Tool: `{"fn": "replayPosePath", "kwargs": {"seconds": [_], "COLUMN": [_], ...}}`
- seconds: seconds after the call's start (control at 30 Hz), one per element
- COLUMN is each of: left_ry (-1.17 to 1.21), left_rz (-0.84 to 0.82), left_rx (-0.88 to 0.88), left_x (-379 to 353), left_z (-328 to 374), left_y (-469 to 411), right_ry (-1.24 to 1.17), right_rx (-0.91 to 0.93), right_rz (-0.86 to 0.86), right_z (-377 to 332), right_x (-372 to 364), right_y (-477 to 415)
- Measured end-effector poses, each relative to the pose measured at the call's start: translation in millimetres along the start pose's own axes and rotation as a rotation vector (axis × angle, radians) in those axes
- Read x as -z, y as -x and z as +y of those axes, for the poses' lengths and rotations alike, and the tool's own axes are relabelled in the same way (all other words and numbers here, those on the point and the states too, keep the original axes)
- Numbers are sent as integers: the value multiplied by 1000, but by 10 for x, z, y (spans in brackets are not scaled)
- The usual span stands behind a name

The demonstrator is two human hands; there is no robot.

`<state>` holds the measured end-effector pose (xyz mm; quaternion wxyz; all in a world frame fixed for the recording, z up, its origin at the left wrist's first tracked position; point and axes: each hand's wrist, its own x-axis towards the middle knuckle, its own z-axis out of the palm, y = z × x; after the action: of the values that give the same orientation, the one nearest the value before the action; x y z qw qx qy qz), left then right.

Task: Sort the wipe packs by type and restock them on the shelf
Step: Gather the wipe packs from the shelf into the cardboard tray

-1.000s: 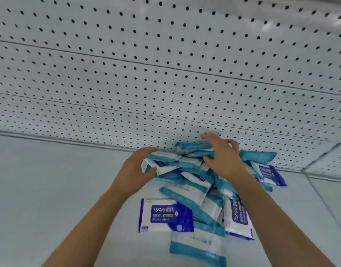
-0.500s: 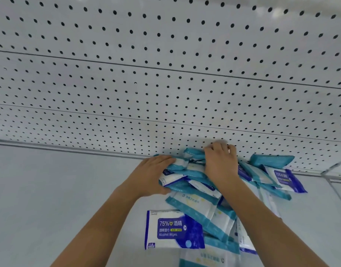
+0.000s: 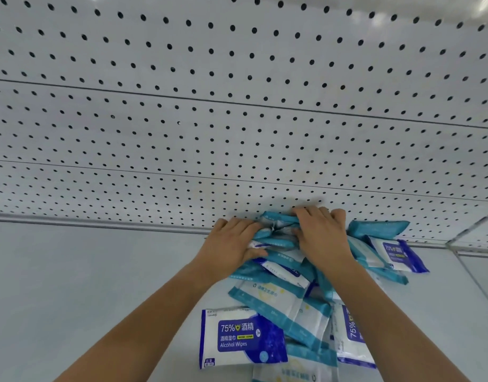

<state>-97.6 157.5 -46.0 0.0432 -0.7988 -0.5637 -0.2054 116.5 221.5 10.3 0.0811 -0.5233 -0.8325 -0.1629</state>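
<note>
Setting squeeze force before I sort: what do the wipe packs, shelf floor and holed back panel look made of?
Wipe packs: soft printed plastic film, slightly glossy; they crease and crumple in the pile. Shelf floor: probably painted metal, smooth matte grey. Back panel: likely painted sheet metal; regular punched holes, sheen near top.

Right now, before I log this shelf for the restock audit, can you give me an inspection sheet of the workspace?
Surface: pale grey flat shelf board, packs heaped on its right half.
Job's things: teal-and-white soft wipe packs mixed unsorted with blue-and-white alcohol wipe packs; the pile reaches the back panel.
Clutter: nothing seen.
Hands: left hand and right hand both grip teal-and-white packs at the pile's back.
Cables: nothing seen.
Surroundings: white perforated metal back panel behind the shelf.
</note>
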Motion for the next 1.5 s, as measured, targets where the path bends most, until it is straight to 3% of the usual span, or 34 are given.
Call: {"fn": "replayPosePath", "kwargs": {"seconds": [0.13, 0.33, 0.57, 0.67, 0.83, 0.9, 1.03, 1.27, 1.5], "left_ry": [-48, 93, 79, 352, 923, 1098, 1288, 1339, 1397], "left_rz": [-49, -320, -240, -125, 174, 259, 317, 247, 115], "left_rx": [-95, -64, 106, 323, 760, 893, 975, 983, 856], "left_x": [-78, 108, 452, 663, 883, 916, 936, 917, 793], "left_z": [-112, -176, -73, 12, 352, 536, 902, 1371, 1890], "left_y": [12, -126, -221, -68, 234, 355, 571, 821, 979], "right_ry": [34, 20, -178, -514, -1450, -1687, -1971, -2020, -1974], "right_rx": [44, 57, -96, -276, -526, -606, -656, -677, -852], "right_rz": [67, 36, -83, -34, 37, -25, -189, -255, -37], "right_z": [57, -40, 78, 286, 615, 655, 639, 638, 768], "right_x": [-85, -79, 199, 468, 764, 748, 673, 816, 1053], "right_y": [23, 141, 129, 184, 453, 588, 911, 1598, 2564]}}
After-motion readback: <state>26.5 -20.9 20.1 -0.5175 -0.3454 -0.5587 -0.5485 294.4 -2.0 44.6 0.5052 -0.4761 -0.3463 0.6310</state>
